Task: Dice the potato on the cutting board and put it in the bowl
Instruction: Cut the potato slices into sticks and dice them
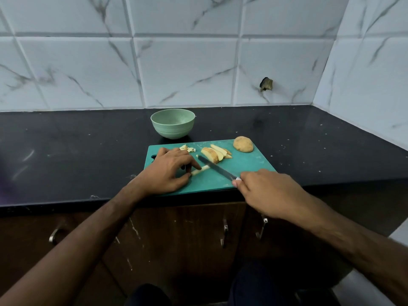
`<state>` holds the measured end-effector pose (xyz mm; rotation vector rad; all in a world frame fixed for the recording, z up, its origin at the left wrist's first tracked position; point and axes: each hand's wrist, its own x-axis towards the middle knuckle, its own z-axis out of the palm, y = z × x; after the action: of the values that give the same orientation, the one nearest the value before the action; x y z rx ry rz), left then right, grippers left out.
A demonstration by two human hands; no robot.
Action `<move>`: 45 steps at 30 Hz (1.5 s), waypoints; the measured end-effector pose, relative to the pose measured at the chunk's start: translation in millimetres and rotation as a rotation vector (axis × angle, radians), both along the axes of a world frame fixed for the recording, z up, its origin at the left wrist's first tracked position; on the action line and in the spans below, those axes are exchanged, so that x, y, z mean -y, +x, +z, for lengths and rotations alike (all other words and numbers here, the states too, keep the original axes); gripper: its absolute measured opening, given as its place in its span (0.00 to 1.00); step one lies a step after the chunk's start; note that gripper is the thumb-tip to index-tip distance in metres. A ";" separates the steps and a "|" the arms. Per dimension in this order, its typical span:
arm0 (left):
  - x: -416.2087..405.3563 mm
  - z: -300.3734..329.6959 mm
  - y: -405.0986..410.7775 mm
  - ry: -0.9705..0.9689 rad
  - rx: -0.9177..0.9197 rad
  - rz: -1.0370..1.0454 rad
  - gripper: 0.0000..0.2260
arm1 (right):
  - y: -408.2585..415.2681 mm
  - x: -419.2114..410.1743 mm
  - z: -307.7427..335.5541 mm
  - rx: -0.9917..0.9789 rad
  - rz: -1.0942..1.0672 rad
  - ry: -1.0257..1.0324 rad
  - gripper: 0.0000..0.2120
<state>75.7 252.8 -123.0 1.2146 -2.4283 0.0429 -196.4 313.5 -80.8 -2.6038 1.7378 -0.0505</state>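
On the teal cutting board my left hand pinches a pale potato strip between thumb and forefinger. My right hand grips the handle of a knife; its blade lies across the right end of the strip. Behind the blade sits a pile of potato wedges, and a few small diced bits lie near the board's far left. A potato half, skin up, rests at the board's far right corner. The green bowl stands beyond the board; its inside looks empty.
The board lies at the front edge of a black countertop, speckled with crumbs. White marble tiles form the back wall and the right side wall. Brown cabinet doors with metal handles are below the counter.
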 end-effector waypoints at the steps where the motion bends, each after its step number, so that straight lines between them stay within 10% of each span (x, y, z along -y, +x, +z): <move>1: 0.3 0.2 -0.3 0.000 -0.002 -0.001 0.14 | 0.4 -0.7 -5.3 0.001 0.004 0.014 0.16; 45: -4.0 0.5 0.8 -0.049 -0.074 0.012 0.06 | 26.3 5.5 -12.4 0.040 0.018 0.061 0.17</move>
<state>76.5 256.8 -122.4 1.1878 -2.3431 0.0600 -170.0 308.1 -93.2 -2.5571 1.6749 -0.0482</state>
